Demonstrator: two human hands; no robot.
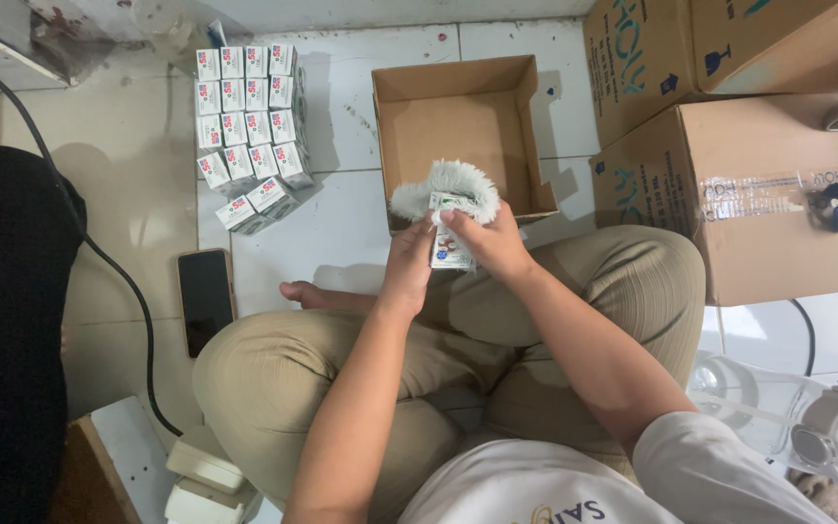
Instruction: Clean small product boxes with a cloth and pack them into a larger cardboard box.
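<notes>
On a white tiled floor, seen from above, a person sits cross-legged in khaki trousers and a white shirt. Both hands meet just above the knees. The left hand [407, 270] and the right hand [497, 245] are closed together on a small white carton [451, 250] with green and red print, fingers gripping its upper end. A fluffy white wrap [448, 184], like foam netting or cloth, fans out over the top of the carton and touches the fingertips.

The work in hand looks like wrapping or unwrapping this one carton. Judging by the grip, the next move would call for both hands to steady the carton while the wrap is worked along it.

Just beyond the hands stands an open brown cardboard box [463, 131], empty as far as can be seen. To its left, near a black phone [206, 296] lying flat, is a neat block of small white cartons [249, 116] with red and blue markings, a few at the near edge tipped over. To the right are large brown shipping boxes [729, 146] with teal print and tape.
</notes>
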